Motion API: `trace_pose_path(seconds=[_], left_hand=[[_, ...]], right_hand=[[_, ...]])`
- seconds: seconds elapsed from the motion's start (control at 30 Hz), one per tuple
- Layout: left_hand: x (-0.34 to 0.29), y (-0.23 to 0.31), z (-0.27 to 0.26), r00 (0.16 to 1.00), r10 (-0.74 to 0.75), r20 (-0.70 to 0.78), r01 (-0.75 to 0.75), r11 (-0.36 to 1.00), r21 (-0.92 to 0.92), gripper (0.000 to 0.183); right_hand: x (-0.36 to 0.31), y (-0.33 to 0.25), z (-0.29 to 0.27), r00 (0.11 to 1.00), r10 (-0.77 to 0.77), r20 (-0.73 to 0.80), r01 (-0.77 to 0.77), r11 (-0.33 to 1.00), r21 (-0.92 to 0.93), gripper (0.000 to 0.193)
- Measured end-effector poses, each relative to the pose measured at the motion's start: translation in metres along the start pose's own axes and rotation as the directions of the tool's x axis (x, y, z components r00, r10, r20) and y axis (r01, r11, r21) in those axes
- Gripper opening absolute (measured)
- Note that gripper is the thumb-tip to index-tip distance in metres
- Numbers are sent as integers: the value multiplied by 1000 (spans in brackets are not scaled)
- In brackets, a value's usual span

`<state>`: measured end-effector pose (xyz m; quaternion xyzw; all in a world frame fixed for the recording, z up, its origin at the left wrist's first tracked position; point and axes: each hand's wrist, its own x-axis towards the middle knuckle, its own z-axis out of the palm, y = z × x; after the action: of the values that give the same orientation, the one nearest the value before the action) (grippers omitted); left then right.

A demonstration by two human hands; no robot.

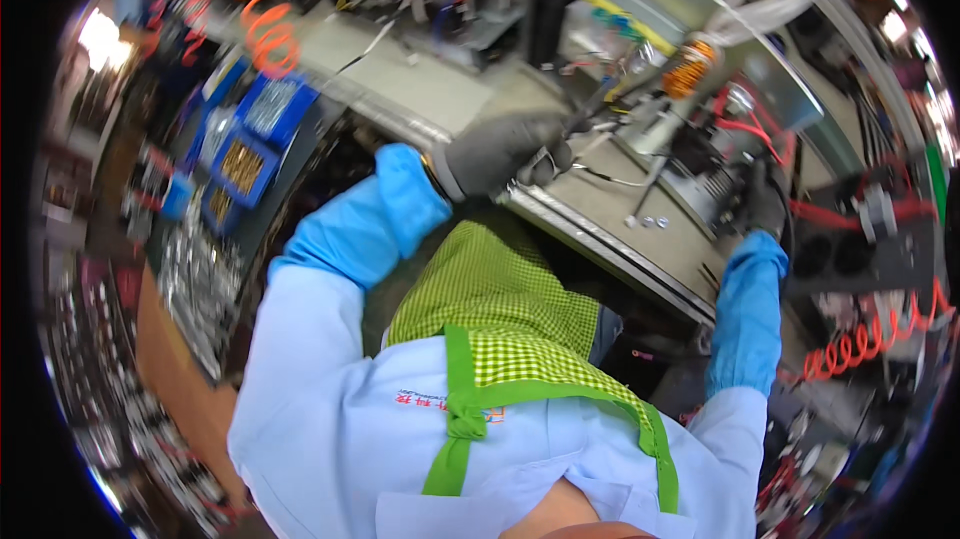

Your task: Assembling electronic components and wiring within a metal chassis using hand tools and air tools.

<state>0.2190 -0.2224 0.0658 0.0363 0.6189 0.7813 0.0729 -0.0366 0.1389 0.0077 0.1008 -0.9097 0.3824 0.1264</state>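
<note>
Light-blue shirt cloth [330,459] and a green checked apron [490,289] sit nearest the camera as a worker in blue oversleeves [350,229] leans in before the front edge of a cluttered grey desk [420,84]. At the middle of that front edge, the grey-gloved left hand [505,154] is closed around a slender object [592,111], its exact kind lost to motion blur. Toward the desk's right end, the right hand [768,201], in a dark glove, bends its fingers against a dark ribbed part [718,187]; whether it grips the part cannot be told. Behind that part, on the right half of the desk, stands an open metal case [775,79] with a tall panel, red wires [750,127] and an orange coil [690,71] beneath a thick white sleeve [775,14]. Lying on the desk between the hands are a black-and-white wire [612,178] and small silvery pieces [655,223] near the front edge. Left of the desk, blue bins [262,161] hold brass-coloured and silvery small parts, with clear plastic bags [195,289] just below them. Orange coiled hoses [268,44] hang over the desk's far left side, while a red-orange coil [860,347] stretches beyond its right end.
</note>
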Motion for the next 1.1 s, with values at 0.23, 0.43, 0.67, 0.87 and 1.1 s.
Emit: trace_pose_path(seconds=[0.23, 0.43, 0.67, 0.87, 1.1], left_hand=[[93, -89, 124, 816, -366, 447, 568, 648, -508, 43], [161, -109, 167, 757, -631, 169, 636, 654, -409, 32], [205, -139, 166, 839, -541, 57, 521, 769, -370, 24], [185, -131, 159, 817, -464, 342, 527, 358, -771, 47], [175, -184, 157, 832, -515, 207, 457, 423, -782, 30]], right_hand=[[31, 46, 14, 963, -241, -123, 220, 961, -167, 46], [45, 58, 15, 983, -149, -107, 129, 975, -179, 53], [50, 66, 11, 982, -175, -64, 167, 980, -112, 54], [53, 61, 15, 992, -104, -66, 82, 958, -275, 59], [46, 52, 13, 984, -131, -119, 112, 982, -152, 59]])
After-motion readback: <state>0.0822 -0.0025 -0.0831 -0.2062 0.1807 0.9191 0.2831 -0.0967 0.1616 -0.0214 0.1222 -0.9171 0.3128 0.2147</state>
